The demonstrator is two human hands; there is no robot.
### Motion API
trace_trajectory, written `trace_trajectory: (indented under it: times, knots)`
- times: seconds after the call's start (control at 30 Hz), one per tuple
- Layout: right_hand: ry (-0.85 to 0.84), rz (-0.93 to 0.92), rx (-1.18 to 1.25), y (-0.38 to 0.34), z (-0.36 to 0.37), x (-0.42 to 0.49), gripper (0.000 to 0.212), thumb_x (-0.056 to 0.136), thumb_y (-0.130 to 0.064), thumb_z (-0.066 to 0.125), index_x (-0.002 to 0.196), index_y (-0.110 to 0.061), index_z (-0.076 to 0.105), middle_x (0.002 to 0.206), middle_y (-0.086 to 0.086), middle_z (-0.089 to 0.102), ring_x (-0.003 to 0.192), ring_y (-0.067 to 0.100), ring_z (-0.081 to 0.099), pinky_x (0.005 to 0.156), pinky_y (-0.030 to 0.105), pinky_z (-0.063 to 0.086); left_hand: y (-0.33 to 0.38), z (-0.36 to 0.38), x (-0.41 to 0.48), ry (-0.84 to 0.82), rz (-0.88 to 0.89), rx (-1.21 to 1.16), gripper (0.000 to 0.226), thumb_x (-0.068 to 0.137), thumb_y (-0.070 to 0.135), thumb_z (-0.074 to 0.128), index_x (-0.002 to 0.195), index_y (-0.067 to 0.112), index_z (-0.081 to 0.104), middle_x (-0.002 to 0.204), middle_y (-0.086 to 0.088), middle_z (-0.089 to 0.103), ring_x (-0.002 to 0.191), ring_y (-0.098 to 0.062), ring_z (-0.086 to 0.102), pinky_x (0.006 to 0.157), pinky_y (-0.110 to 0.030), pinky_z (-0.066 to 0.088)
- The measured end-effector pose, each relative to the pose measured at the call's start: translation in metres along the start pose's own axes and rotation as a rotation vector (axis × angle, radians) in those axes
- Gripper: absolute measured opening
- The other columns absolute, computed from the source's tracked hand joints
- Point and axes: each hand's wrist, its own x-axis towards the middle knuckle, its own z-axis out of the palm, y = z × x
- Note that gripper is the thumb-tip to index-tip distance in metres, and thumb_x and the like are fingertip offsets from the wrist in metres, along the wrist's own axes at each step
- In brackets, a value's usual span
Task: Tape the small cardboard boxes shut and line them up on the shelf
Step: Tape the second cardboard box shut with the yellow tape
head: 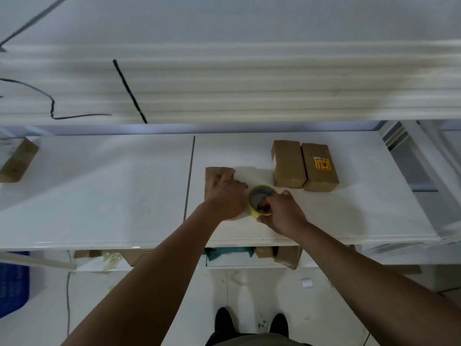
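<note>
A small brown cardboard box point(214, 174) lies on the white shelf point(99, 191), mostly covered by my left hand point(225, 193), which presses down on its top with fingers spread. Right beside it, my right hand point(282, 212) grips a yellow roll of tape point(259, 199), fingers hooked into its core. Two more small cardboard boxes stand side by side further back to the right: a plain one point(288, 164) and one with a yellow-and-red sticker point(319, 167).
A wooden block point(17, 159) lies at the shelf's far left. An upper shelf with black cables point(129, 92) overhangs the back. Below the shelf edge, cardboard pieces point(287, 255) and green material sit on a lower level. A blue crate point(12, 283) stands on the floor.
</note>
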Motion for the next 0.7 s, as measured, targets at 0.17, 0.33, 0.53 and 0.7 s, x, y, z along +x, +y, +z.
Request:
trace_trajectory:
  times: [0.17,0.33,0.53,0.7]
  knots:
    - [0.024,-0.007,0.045,0.003,-0.005,-0.002,0.048,0.083,-0.046,0.083,0.122,-0.021,0.073,0.118,0.009,0.07,0.12,0.028,0.047,0.085,0.03,0.043,0.004,0.01,0.008,0.108,-0.039,0.051,0.026,0.104,0.038,0.051,0.113,0.031,0.074,0.136,0.009,0.063,0.151,-0.022,0.028,0.117,-0.054,0.012]
    - [0.034,-0.096,-0.058,0.013,-0.017,-0.006,0.042,0.087,-0.046,0.079,0.123,-0.023,0.075,0.118,0.003,0.069,0.119,0.03,0.044,0.09,0.032,0.043,0.005,0.004,0.007,0.226,-0.002,-0.061,0.024,0.104,0.036,0.049,0.112,0.035,0.072,0.128,0.009,0.065,0.141,-0.017,0.038,0.113,-0.05,0.023]
    - [0.168,-0.295,-0.006,0.024,-0.045,-0.01,0.049,0.083,-0.043,0.084,0.126,-0.02,0.073,0.128,-0.003,0.069,0.125,0.023,0.044,0.101,0.041,0.048,-0.001,-0.014,-0.015,0.259,-0.187,-0.686,0.013,0.097,0.03,0.073,0.108,0.027,0.081,0.102,0.012,0.072,0.1,-0.01,0.067,0.085,-0.017,0.05]
    - [-0.141,-0.371,0.141,-0.004,-0.072,-0.009,0.043,0.08,-0.053,0.085,0.113,-0.027,0.073,0.129,-0.003,0.064,0.133,0.009,0.046,0.112,0.027,0.032,-0.04,-0.024,-0.047,0.156,-0.279,-0.893,0.015,0.084,0.018,0.088,0.095,0.028,0.082,0.084,0.014,0.076,0.08,-0.001,0.07,0.071,-0.01,0.053]
